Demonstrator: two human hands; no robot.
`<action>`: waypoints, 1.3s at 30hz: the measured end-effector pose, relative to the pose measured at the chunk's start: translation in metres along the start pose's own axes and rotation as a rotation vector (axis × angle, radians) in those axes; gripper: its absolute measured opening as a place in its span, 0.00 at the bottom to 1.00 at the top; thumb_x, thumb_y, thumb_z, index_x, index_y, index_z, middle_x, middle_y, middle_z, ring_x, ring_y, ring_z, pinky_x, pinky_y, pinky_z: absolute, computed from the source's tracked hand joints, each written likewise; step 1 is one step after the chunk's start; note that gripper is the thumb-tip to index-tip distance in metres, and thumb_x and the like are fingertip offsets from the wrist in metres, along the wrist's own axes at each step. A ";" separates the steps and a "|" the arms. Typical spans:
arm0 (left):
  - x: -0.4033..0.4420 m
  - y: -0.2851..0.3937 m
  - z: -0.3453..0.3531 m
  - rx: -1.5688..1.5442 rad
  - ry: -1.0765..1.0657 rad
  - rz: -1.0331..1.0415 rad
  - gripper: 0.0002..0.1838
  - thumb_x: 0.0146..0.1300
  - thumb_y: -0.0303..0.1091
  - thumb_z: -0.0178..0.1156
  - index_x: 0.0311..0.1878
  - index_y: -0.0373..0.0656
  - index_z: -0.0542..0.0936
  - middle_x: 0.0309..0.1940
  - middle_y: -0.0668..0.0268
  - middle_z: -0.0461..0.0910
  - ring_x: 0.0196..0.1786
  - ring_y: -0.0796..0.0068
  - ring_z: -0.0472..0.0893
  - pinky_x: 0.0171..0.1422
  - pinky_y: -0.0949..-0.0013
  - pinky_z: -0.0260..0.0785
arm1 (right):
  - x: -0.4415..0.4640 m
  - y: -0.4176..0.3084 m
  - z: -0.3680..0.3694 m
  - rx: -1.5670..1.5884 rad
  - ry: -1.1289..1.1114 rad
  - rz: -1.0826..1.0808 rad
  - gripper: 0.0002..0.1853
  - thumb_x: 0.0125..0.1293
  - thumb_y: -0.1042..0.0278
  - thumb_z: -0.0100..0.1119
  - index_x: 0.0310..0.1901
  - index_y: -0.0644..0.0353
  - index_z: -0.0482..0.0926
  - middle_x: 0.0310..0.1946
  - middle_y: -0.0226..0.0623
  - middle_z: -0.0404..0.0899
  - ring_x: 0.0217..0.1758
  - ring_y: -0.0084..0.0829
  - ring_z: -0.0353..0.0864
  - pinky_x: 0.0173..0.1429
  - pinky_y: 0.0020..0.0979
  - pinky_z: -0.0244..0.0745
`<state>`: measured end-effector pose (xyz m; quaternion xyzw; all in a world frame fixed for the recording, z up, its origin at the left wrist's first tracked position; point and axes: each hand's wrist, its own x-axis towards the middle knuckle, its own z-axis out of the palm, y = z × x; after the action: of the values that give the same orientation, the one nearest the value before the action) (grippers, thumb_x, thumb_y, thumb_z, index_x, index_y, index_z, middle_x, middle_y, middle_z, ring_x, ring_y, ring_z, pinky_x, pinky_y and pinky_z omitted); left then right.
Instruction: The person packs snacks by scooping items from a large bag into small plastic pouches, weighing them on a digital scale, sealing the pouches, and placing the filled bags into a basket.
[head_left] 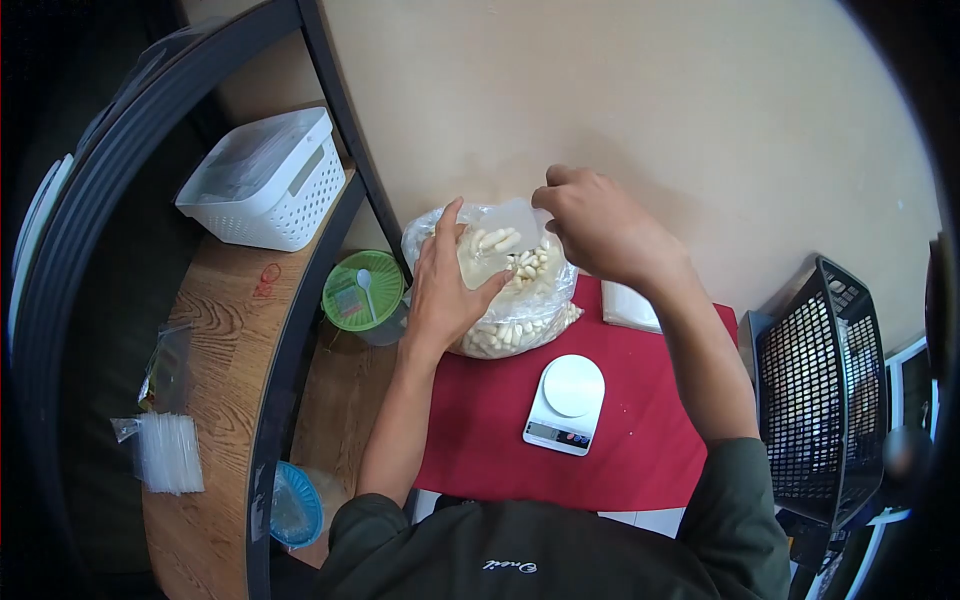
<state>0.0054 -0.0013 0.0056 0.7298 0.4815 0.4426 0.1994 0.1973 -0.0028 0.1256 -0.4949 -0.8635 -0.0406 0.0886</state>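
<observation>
My right hand is closed on a translucent plastic scoop, tilted over the big bag. White, finger-shaped pieces sit at the scoop's lower end. My left hand, thumb and fingers curved apart, holds what looks like a small clear plastic bag beside the scoop. Under both hands stands a large clear bag full of the same white pieces, its top open. Nearer my body, a white digital kitchen scale lies with its round platform bare.
A red cloth covers the table. Behind my right forearm lies a white stack, perhaps bags. A black basket stands right; a green-lidded container left. The wooden shelf holds a white basket and clear packets.
</observation>
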 end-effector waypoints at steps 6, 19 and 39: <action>-0.005 -0.007 -0.003 -0.025 0.066 0.008 0.54 0.50 0.34 0.78 0.75 0.44 0.53 0.59 0.45 0.76 0.65 0.51 0.75 0.68 0.53 0.66 | -0.005 -0.011 -0.003 -0.023 0.093 -0.043 0.09 0.58 0.81 0.60 0.41 0.68 0.83 0.41 0.45 0.79 0.48 0.46 0.80 0.52 0.43 0.75; -0.053 -0.033 -0.034 -1.786 -0.100 0.068 0.49 0.69 0.59 0.55 0.80 0.60 0.35 0.57 0.29 0.72 0.42 0.51 0.82 0.47 0.54 0.78 | -0.002 0.001 0.126 0.107 0.050 0.101 0.11 0.59 0.72 0.66 0.43 0.66 0.83 0.45 0.51 0.81 0.43 0.51 0.80 0.51 0.47 0.75; -0.165 -0.085 0.051 -1.157 -0.757 -0.513 0.38 0.77 0.60 0.40 0.81 0.53 0.42 0.66 0.52 0.72 0.65 0.63 0.76 0.67 0.59 0.68 | -0.199 0.006 0.156 1.393 0.140 0.727 0.05 0.67 0.74 0.63 0.36 0.68 0.81 0.32 0.34 0.84 0.36 0.24 0.84 0.44 0.27 0.83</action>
<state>-0.0199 -0.1009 -0.1574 0.4750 0.2249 0.2832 0.8023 0.2835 -0.1438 -0.0662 -0.5730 -0.4667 0.5102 0.4400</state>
